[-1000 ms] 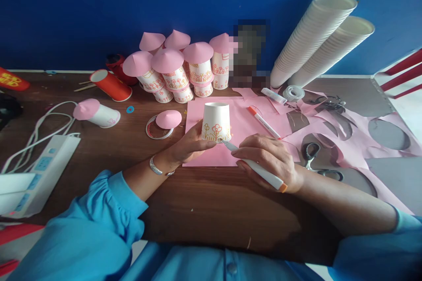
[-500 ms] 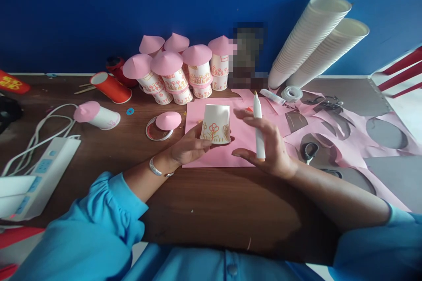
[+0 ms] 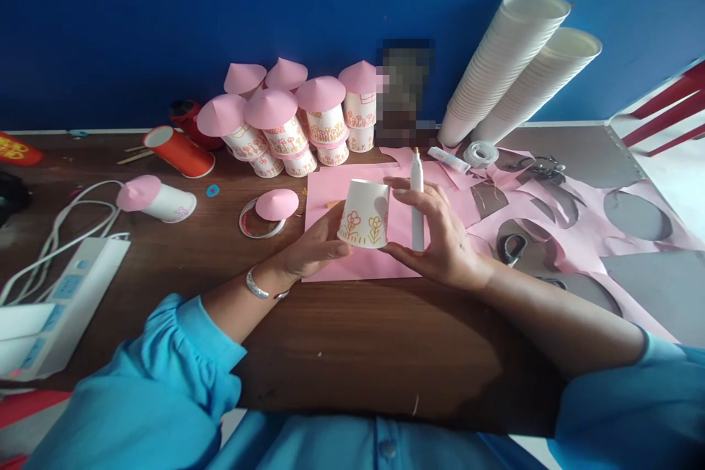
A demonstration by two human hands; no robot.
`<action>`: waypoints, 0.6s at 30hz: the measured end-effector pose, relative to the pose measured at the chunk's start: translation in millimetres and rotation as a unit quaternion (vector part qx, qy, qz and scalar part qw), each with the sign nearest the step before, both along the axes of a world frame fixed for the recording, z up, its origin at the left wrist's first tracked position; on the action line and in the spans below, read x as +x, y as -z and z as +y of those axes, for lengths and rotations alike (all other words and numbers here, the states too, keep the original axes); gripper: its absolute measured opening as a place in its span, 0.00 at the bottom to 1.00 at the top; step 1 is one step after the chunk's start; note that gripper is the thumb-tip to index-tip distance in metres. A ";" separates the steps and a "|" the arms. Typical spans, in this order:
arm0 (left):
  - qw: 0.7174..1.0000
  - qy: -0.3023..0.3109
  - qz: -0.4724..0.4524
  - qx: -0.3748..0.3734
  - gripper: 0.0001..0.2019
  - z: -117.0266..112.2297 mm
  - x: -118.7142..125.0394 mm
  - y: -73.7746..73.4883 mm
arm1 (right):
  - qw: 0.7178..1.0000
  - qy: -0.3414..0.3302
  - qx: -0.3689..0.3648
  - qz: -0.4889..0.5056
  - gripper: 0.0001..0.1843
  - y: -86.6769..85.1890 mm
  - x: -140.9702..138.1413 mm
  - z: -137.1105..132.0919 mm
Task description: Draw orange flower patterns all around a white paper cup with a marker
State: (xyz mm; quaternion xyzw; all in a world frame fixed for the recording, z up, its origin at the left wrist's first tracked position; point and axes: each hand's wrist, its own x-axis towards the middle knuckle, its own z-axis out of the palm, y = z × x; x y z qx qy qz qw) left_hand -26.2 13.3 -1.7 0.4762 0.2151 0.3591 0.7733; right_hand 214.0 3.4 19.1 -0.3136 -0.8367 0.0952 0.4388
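My left hand (image 3: 313, 246) grips an upside-down white paper cup (image 3: 364, 211) from its left side, above a pink paper sheet (image 3: 363, 266). Red and yellow flowers with grass strokes are drawn round the cup's lower part. A white marker (image 3: 417, 213) stands upright in my right hand (image 3: 449, 239), tip upward, held between thumb and fingers. The right fingertips reach the cup's right edge and appear to touch it. Left of the sheet, a small pink paper cone (image 3: 277, 203) rests on a roll of tape (image 3: 247, 224).
Several cup towers with pink cone roofs (image 3: 269, 109) stand by the blue wall. Tall stacks of white cups (image 3: 504, 66) lean at the back right. Pink paper scraps (image 3: 578, 250) and scissors (image 3: 512, 248) lie right. A power strip (image 3: 82, 301), an orange cup (image 3: 181, 153) and a roofed cup (image 3: 175, 202) are left.
The cup has turned, so different flowers face me. My right hand with the marker has moved left, up to the cup. The whole view has shifted slightly.
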 end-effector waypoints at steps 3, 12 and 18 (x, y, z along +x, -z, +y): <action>0.998 -0.027 0.049 0.014 0.38 1.1 0.9 1.9 | 1.000 0.005 0.010 -0.028 0.41 3.1 0.1 0.1; 0.993 -0.093 0.066 -0.001 0.38 2.2 0.8 2.3 | 0.995 0.013 0.100 0.001 0.31 -13.0 6.1 -9.8; 0.994 -0.085 0.062 0.005 0.38 0.6 2.8 -2.5 | 0.987 -0.101 0.119 -0.027 0.20 -30.6 2.3 -26.3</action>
